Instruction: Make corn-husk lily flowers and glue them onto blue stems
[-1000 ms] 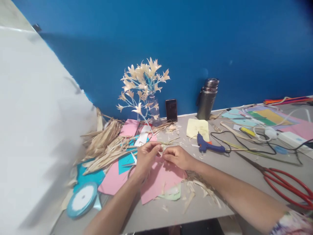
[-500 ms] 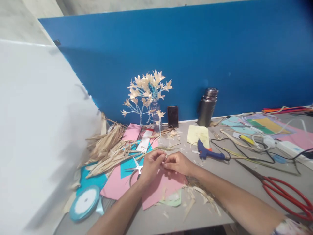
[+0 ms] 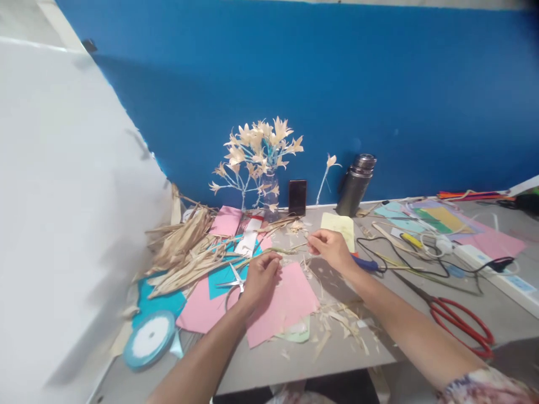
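Observation:
Before me, my right hand (image 3: 330, 247) is closed in a pinch over the table. Above it rises a single cream flower (image 3: 331, 161) on a thin pale-blue stem, which leads down toward the pinched fingertips; its lower end is hard to make out. My left hand (image 3: 261, 275) hovers over a pink sheet (image 3: 290, 297) with its fingers curled together, and whatever lies between them is hidden. Beside the left wrist lie small scissors (image 3: 236, 279), blades spread. Similar cream flowers (image 3: 263, 137) on blue stems stand in a clear bottle (image 3: 270, 193) at the back.
Dried husks (image 3: 185, 247) are piled at left, near a light-blue ribbon spool (image 3: 149, 340). A phone (image 3: 297, 197) and a flask (image 3: 356, 185) stand against the blue panel. At right lie a blue glue gun (image 3: 366, 264), red-handled shears (image 3: 458, 322), cables and a power strip (image 3: 497, 275).
My hands were together and have moved apart. The right hand went right and away from me, and the single flower shifted right with it. The left hand stayed almost in place.

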